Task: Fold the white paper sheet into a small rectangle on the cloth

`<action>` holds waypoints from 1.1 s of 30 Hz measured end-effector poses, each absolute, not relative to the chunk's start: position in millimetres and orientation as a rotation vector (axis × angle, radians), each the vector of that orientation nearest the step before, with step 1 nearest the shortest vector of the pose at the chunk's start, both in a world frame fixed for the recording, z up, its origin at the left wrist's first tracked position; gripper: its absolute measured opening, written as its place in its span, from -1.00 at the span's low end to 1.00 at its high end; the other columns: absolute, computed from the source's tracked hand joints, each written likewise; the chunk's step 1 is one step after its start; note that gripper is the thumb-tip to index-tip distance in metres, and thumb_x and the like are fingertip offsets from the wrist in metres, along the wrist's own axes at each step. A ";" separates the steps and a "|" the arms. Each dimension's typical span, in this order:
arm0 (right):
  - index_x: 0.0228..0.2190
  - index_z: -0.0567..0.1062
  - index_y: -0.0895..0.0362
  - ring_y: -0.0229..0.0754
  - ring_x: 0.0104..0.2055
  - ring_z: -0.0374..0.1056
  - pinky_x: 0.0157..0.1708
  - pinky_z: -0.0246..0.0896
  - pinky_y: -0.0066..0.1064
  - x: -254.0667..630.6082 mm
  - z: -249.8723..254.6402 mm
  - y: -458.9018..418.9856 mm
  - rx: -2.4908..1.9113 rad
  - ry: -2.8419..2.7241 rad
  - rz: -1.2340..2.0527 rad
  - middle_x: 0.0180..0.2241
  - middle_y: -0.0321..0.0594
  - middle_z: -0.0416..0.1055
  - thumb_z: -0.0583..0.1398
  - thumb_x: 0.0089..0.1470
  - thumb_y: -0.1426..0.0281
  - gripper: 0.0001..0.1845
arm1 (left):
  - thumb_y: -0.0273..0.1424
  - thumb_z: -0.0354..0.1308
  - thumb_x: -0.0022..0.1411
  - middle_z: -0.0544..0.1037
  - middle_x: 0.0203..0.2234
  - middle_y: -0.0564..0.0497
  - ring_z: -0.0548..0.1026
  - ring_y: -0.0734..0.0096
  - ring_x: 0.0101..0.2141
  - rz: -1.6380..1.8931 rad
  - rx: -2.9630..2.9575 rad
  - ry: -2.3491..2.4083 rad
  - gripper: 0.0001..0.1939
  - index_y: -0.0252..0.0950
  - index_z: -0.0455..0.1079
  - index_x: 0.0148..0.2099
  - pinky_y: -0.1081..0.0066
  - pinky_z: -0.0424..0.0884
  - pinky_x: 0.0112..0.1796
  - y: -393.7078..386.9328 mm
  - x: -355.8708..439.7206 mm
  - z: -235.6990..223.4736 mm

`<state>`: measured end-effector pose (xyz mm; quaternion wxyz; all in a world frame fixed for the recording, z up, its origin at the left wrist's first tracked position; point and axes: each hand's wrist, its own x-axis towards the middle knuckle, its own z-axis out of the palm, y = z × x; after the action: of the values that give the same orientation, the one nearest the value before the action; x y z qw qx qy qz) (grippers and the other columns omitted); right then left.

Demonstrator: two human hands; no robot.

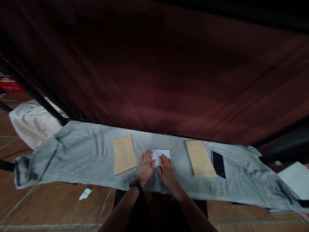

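Note:
A small folded white paper (pixel 163 154) lies on a grey cloth (pixel 79 154) spread over the floor. My left hand (pixel 145 167), with a dark band at the wrist, lies flat on the paper's left edge, fingers stretched out. My right hand (pixel 167 170) also lies flat, fingers pressed on the paper's lower middle. A brown envelope (pixel 124 154) rests just left of my left hand. A second brown envelope (pixel 200 158) lies to the right, with a dark phone (pixel 218 164) beside it.
A dark maroon sheet (pixel 169 74) hangs over the far side behind the cloth. A striped white cloth (pixel 33 120) lies at the left, a white sheet (pixel 295 178) at the right, and a paper scrap (pixel 85 193) on the brown floor tiles.

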<state>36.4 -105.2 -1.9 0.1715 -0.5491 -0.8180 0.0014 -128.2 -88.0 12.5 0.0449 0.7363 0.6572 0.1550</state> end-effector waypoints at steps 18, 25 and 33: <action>0.09 0.45 0.11 0.01 0.16 0.34 0.18 0.16 -0.14 57.7 44.0 -85.2 -1.496 -2.473 0.162 0.17 0.00 0.37 0.16 0.10 0.48 -0.51 | -0.68 -0.12 0.20 0.48 0.11 -0.22 0.37 0.04 0.18 0.395 2.223 1.711 -0.48 -0.29 0.43 0.10 0.05 0.27 0.16 -96.8 -123.0 50.9; -0.12 0.56 0.04 -0.17 -0.22 0.50 -0.21 0.37 -0.41 87.7 75.1 -58.7 -1.443 -2.209 0.381 -0.20 -0.24 0.59 0.05 0.26 0.39 -0.70 | -0.33 0.02 0.34 0.60 -0.36 -0.05 0.55 0.25 -0.26 0.712 1.922 1.669 -0.76 -0.26 0.51 -0.23 0.31 0.41 -0.13 -82.0 -145.7 89.6; -0.02 0.48 0.16 -0.15 -0.36 0.48 -0.36 0.38 -0.38 85.5 54.5 -50.2 -1.579 -1.972 0.405 -0.32 -0.19 0.57 0.01 0.22 0.39 -0.62 | -0.35 -0.01 0.36 0.56 -0.45 -0.04 0.53 0.35 -0.41 0.758 1.600 1.808 -0.73 -0.38 0.47 -0.24 0.45 0.36 -0.39 -69.9 -140.9 67.7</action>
<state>85.5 -50.2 54.5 0.2874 -0.5912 -0.7382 0.1515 -140.9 -69.9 67.7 0.3008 0.6029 0.6814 0.2858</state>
